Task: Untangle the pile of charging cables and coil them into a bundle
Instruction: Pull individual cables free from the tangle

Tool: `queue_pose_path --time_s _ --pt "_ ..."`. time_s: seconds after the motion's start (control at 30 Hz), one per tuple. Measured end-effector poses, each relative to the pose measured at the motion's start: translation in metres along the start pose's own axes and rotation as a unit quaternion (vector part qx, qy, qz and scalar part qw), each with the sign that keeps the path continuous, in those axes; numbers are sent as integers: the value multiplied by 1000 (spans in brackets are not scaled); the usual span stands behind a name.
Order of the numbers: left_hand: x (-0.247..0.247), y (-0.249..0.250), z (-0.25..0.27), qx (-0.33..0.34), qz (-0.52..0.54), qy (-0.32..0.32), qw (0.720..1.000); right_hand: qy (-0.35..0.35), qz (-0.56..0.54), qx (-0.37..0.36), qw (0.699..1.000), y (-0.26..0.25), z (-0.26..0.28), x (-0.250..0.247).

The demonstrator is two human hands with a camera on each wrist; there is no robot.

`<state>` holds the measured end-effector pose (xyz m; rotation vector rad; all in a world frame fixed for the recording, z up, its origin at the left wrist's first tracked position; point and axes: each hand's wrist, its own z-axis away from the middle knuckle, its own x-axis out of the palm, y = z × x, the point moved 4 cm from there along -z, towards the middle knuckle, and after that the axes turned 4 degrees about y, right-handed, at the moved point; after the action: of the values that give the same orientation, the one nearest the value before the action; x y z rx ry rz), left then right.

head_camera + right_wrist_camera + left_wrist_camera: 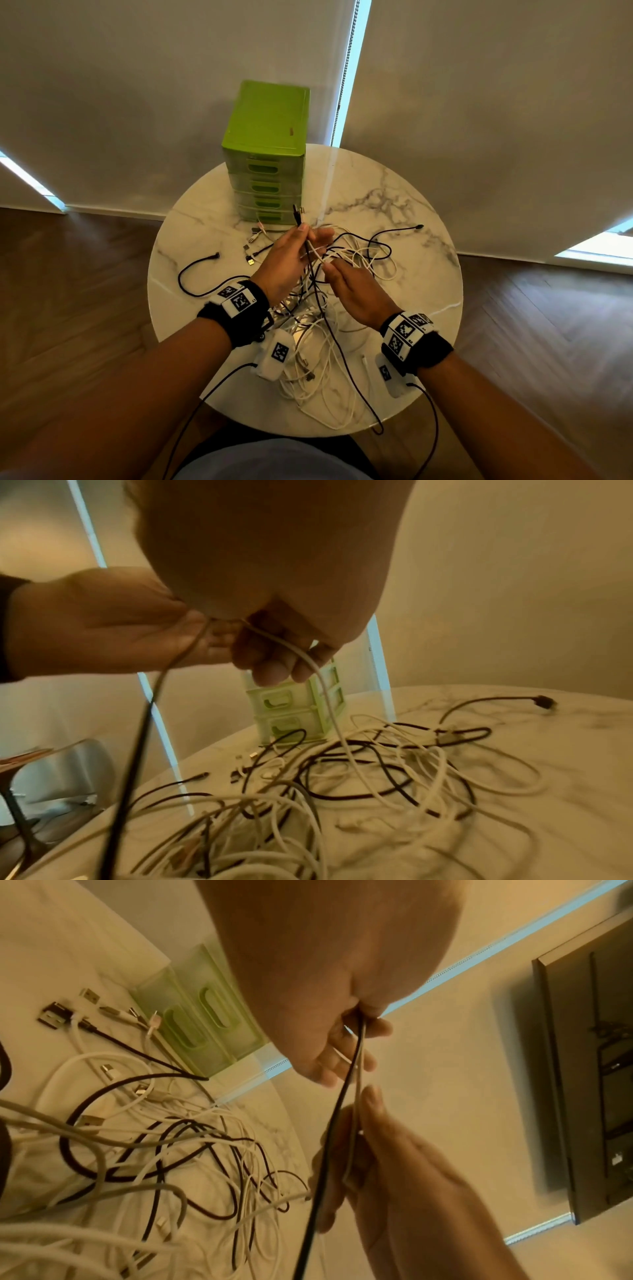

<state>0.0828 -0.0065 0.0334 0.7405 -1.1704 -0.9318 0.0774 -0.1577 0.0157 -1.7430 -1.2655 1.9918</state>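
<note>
Hands lift two cable ends clear of a tangled pile on a marble table.

The left hand [289,260] pinches a black cable [337,1112] and a white cable [322,680] together, plugs upward, above the table's [411,192] middle; the right hand [356,291], fingers curled, grips the white one just below. The pile [318,329] sprawls from the centre to the near edge, in front of a green drawer unit [265,150]. Pulling hard could tighten hidden knots or drag loose loops off the near edge.
</note>
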Motion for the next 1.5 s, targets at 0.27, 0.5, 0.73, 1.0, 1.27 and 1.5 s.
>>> queue_pose_path --time_s 0.27,0.5,0.73,1.0,1.27,1.5 --pt "-37 67 -13 42 180 55 981 -149 69 92 982 66 20 2" --pt "-52 45 -9 30 -59 67 996 -10 156 51 986 48 -4 3" --pt "-27 -6 7 -85 -244 6 966 19 25 -80 996 -26 -25 8" --pt "-18 9 2 -44 65 46 996 -71 -68 -30 995 -17 -10 23" --pt "-60 63 -12 6 190 31 981 -136 149 65 977 60 14 17" --pt "-56 34 -4 -11 -196 50 979 55 92 72 992 32 -18 13"
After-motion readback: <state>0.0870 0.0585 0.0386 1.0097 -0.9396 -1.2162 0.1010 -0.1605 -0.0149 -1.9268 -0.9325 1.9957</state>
